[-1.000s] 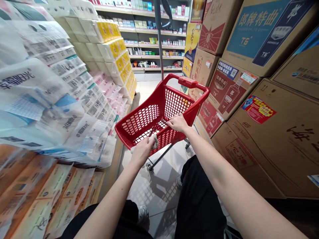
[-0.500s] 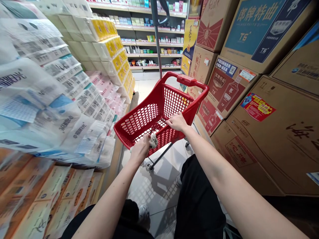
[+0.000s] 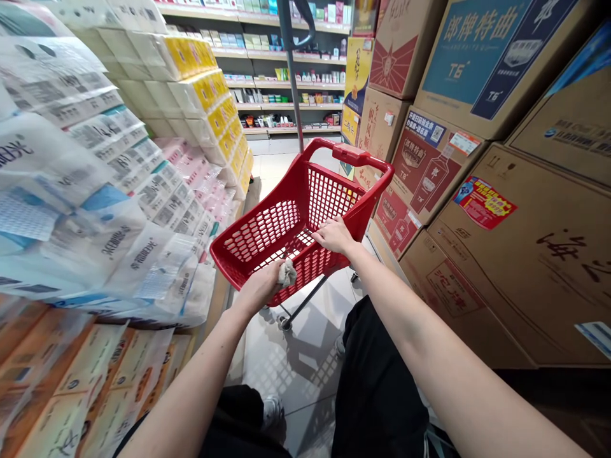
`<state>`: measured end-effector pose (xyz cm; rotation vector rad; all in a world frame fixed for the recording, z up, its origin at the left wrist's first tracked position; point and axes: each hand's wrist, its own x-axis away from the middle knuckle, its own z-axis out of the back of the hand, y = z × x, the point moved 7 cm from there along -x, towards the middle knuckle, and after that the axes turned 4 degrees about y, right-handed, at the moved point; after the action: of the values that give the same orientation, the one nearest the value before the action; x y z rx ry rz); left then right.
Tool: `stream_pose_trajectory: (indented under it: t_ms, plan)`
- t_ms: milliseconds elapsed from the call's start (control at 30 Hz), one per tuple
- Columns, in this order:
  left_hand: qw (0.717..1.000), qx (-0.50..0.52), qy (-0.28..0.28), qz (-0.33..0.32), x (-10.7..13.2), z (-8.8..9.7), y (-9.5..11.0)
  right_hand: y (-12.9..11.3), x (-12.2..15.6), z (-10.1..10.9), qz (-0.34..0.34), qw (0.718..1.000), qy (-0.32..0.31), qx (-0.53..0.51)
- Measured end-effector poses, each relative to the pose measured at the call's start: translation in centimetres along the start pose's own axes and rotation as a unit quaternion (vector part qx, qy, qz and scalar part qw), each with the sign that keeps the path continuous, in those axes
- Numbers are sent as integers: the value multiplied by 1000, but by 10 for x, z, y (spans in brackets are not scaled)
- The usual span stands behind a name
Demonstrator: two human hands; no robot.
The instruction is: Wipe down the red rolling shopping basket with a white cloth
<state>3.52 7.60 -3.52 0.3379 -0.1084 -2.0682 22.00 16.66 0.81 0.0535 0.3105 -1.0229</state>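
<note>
A red plastic shopping cart (image 3: 351,257) stands in front of me, its basket perforated and its handle toward the far right. My left hand (image 3: 260,286) is closed on a crumpled greyish-white cloth (image 3: 287,273) at the near rim, toward the basket's left end. Part of the cloth bulges out beyond the thumb. Farther right along the same rim, my right hand (image 3: 335,236) grips the edge with its fingers over the inner side. No goods are visible in the basket.
Wrapped tissue packs (image 3: 143,159) are stacked along the left. Cardboard cartons (image 3: 477,184) rise close on the right. A grey pole (image 3: 293,83) stands behind the cart, with stocked shelves (image 3: 291,54) beyond. Tiled floor (image 3: 310,369) lies beneath.
The whole scene has shifted slightly left in view. My left hand, with the cloth, has turned a little and sits slightly lower. My right hand keeps its grip on the rim.
</note>
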Motion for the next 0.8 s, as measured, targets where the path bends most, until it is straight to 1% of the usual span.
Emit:
stream_pose_trajectory:
  t_ms: [100, 233, 267, 300, 400, 433, 467, 500, 533, 600, 667, 700, 733, 800]
  plan:
    - [998, 44, 30, 17, 4, 1, -6, -1, 0, 0, 1, 1000, -1, -1]
    - [994, 104, 30, 18, 5, 4, -9, -2, 0, -1, -1, 1000, 3, -3]
    - [991, 125, 41, 28, 5, 6, -12, -2, 0, -1, -3, 1000, 5, -4]
    - [986, 144, 66, 49, 5, 10, -16, -2, 0, 0, -5, 1000, 6, -5]
    - [957, 180, 182, 139, 9, 24, -31, -1, 0, -1, -6, 1000, 2, -8]
    - [948, 184, 205, 156, 10, 27, -32, -1, 0, -1, -6, 1000, 1, -9]
    - [946, 189, 211, 161, 8, 27, -31, -1, 0, 0, -6, 1000, -1, -10]
    - [947, 194, 201, 157, 4, 26, -27, -1, 0, 0, -6, 1000, -1, -11]
    - [952, 198, 179, 150, -1, 23, -22, -1, 0, 0, -8, 1000, -2, -12]
    - [965, 188, 116, 144, -12, 14, -11, -1, 0, 1, -11, 1000, -4, -12]
    - [978, 152, 50, 134, -22, 5, -2, -1, 0, 1, -13, 1000, -5, -10]
    - [984, 130, 26, 123, -25, 1, 3, -1, 0, 1, -13, 1000, -5, -10]
    - [988, 108, 12, 110, -27, -1, 7, -1, 0, 2, -12, 1000, -6, -9]
    - [992, 76, 10, 97, -28, -2, 10, -1, 1, 2, -10, 1000, -6, -9]
